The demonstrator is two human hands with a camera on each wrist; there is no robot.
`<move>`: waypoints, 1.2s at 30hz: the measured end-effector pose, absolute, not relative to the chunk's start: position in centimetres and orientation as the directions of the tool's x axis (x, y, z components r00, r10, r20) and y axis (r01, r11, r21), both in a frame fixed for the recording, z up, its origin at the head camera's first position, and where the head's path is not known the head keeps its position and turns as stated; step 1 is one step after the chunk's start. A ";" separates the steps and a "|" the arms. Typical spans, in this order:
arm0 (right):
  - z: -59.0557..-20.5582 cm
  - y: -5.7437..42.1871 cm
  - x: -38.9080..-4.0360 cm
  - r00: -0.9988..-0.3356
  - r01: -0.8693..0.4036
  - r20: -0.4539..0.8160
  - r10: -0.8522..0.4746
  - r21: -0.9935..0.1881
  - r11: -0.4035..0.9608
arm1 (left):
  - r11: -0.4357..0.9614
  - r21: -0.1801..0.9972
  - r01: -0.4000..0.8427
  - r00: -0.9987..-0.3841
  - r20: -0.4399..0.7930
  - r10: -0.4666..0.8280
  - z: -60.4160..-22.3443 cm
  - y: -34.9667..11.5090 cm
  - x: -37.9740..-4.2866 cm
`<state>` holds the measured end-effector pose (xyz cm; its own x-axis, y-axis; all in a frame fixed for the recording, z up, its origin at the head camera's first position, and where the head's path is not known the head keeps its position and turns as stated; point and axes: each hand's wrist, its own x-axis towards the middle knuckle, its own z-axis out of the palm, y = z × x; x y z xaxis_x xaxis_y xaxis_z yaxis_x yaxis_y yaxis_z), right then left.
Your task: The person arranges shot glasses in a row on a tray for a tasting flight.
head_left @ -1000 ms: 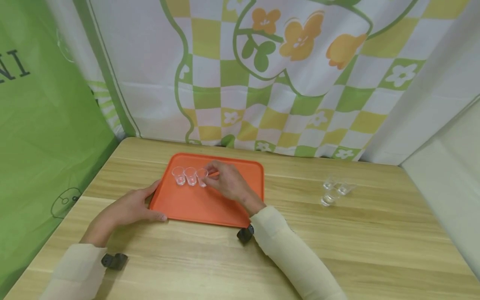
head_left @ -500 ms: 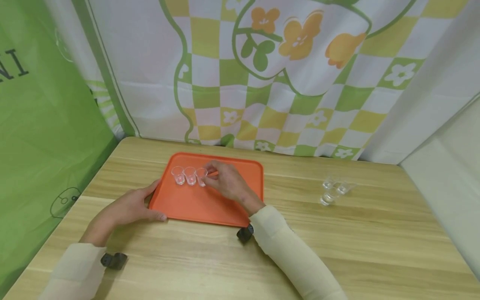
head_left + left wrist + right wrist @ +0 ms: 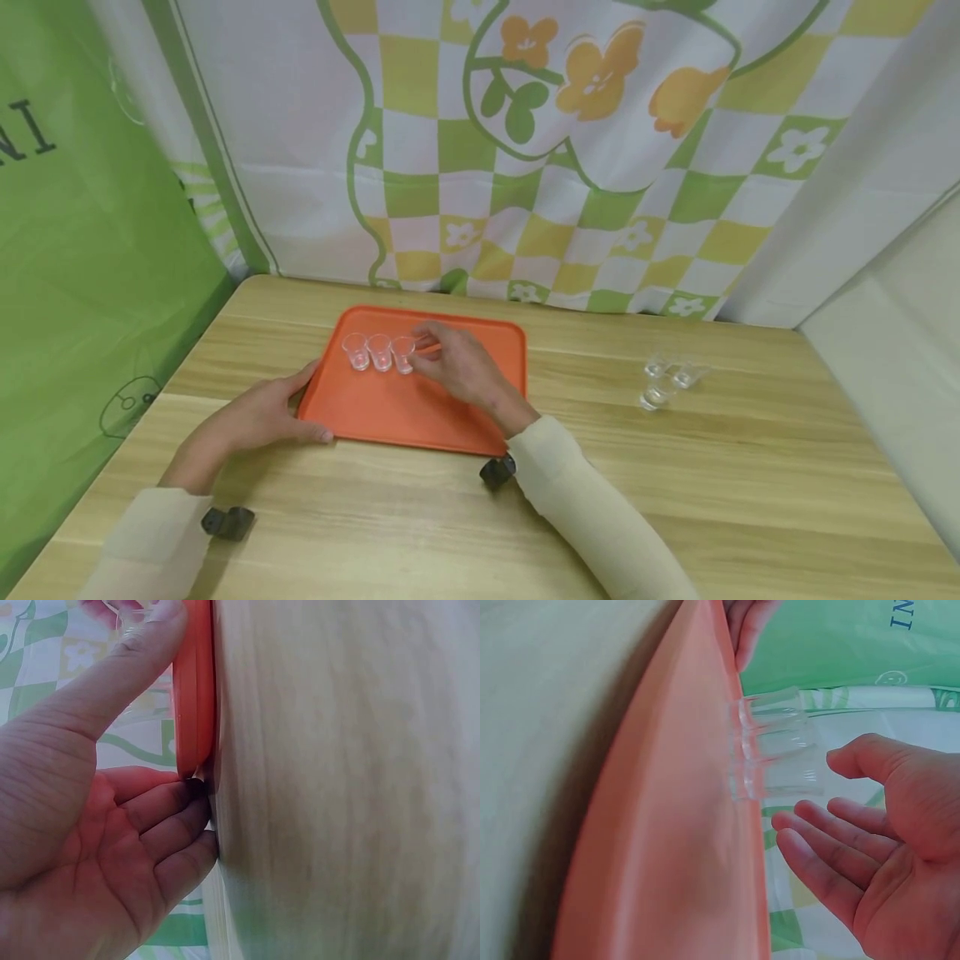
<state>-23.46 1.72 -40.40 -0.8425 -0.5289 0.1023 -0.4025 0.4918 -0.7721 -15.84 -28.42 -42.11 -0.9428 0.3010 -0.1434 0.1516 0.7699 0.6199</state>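
Three small clear shot glasses, the left, middle and right one, stand upright in a row on an orange tray. My right hand is just right of the row. In the right wrist view, its thumb and fingers are spread, with a gap between them and the nearest glass. My left hand spans the tray's near left corner. Its thumb lies along the near rim and its fingers touch the left side; in the left wrist view the fingers reach the tabletop.
Three more clear shot glasses form a cluster on the wooden table, right of the tray. A patterned curtain hangs behind the table. Green fabric covers the left side.
My right hand has drawn slightly right, and its fingers have come away from the right shot glass. The left hand and the tray stay in place.
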 end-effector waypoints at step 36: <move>-38.9 13.5 -18.8 -0.836 -0.508 0.224 -0.501 -0.663 0.551 | 0.769 0.625 0.134 -0.943 -0.158 0.292 -42.0 -28.2 -15.7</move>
<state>-18.84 13.53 -38.94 -0.8360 -0.5007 0.2244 -0.5076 0.5506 -0.6627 -15.74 -28.24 -41.98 -0.9433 0.2920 -0.1577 0.1338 0.7694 0.6245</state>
